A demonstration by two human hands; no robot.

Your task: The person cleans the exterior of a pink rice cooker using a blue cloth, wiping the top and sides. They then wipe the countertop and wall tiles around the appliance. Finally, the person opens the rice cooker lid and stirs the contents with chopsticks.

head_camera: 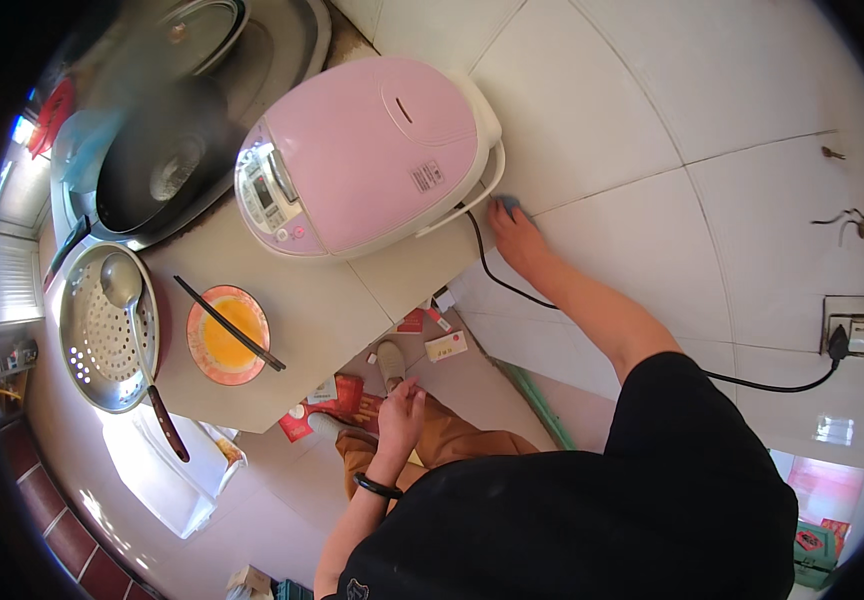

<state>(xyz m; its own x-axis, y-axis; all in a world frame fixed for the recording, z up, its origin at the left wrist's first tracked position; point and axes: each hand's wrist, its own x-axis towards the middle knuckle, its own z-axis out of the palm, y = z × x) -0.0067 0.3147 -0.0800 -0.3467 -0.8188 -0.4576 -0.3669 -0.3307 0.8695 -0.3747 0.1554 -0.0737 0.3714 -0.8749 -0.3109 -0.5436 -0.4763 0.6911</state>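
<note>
My right hand (516, 238) reaches to the tiled wall behind the counter corner, its fingers on a small grey-blue cloth (508, 204) that is mostly covered. Just left of it stands a closed pink rice cooker (372, 157) with a white handle and lit controls. Near my body, below the counter edge, my left hand (402, 420) hangs with fingers loosely curled and nothing visible in it. On the counter, a patterned bowl (195, 330) holds yellow-orange liquid, with dark chopsticks (229, 322) laid across it. A ladle (131, 322) rests in a perforated steel strainer (94, 337).
A dark wok (131, 180) sits on the stove at the upper left, beside a glass lid (195, 37). The cooker's black cord (507, 283) passes behind my right arm to a wall socket (850, 326). Red packages (342, 397) lie on the floor under the counter.
</note>
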